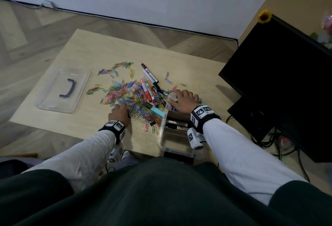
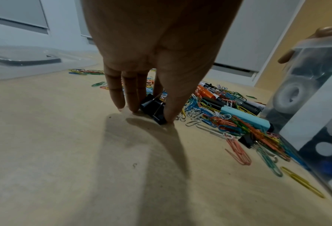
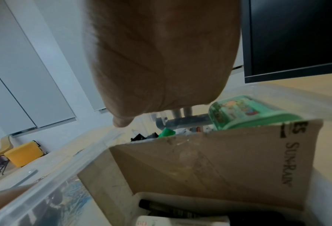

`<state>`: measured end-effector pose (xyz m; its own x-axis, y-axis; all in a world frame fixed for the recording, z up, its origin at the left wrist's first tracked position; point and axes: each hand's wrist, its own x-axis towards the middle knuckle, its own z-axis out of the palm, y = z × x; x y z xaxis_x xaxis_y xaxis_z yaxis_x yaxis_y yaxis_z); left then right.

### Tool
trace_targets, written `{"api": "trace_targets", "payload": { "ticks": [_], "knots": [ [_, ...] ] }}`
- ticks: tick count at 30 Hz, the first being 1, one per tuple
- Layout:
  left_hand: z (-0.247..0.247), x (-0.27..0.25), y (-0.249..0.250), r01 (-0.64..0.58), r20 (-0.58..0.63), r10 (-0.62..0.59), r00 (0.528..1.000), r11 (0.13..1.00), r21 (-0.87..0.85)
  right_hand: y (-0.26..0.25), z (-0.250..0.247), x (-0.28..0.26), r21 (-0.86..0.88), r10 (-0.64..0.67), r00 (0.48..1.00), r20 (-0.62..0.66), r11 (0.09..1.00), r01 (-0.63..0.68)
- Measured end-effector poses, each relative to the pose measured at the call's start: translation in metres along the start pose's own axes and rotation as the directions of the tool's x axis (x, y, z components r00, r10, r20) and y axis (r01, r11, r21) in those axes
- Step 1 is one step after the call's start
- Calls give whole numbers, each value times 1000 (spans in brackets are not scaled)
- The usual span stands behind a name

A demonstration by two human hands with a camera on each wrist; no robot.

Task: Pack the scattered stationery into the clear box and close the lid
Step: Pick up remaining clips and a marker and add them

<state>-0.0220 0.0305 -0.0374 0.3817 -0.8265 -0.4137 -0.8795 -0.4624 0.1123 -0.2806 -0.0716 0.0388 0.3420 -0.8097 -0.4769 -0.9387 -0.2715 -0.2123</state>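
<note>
Colourful paper clips lie heaped mid-table with several markers mixed in. At the pile's near-left edge my left hand reaches down to the table, thumb and fingers pinching a black binder clip. The clear box stands at the front right, with markers and a cardboard divider inside. My right hand grips the box's far end, fingers over the rim and thumb on the corner. The clear lid with a purple handle lies flat at the left.
A black monitor stands right of the table, with cables on the floor below it. A teal-capped marker and a second black binder clip lie beside the box wall. A green tape roll sits in the box's far compartment.
</note>
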Motion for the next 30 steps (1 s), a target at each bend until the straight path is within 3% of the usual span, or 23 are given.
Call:
{"api": "trace_targets", "payload": {
  "ticks": [10, 16, 19, 22, 26, 30],
  "knots": [
    [-16, -2, 16, -69, -128, 47, 991, 982, -175, 3, 0, -2, 24, -21, 1000, -6, 999, 21],
    [-32, -5, 46, -259, -196, 209, 958, 925, -278, 9, -12, -9, 271, -53, 998, 46, 962, 38],
    [-40, -6, 64, -324, -245, 257, 935, 899, -294, 18, -18, -10, 504, -76, 996, 50, 863, 40],
    [-50, -8, 84, -447, -311, 346, 885, 818, -363, 27, -23, -12, 747, -109, 994, 30, 663, 50],
    [-68, -18, 116, -563, -390, 419, 820, 710, -423, 34, -28, -12, 789, -58, 986, -153, 593, 158],
    [-78, -30, 146, -641, -436, 483, 759, 670, -374, 30, -28, -15, 813, -21, 947, -320, 507, 286]
  ]
}}
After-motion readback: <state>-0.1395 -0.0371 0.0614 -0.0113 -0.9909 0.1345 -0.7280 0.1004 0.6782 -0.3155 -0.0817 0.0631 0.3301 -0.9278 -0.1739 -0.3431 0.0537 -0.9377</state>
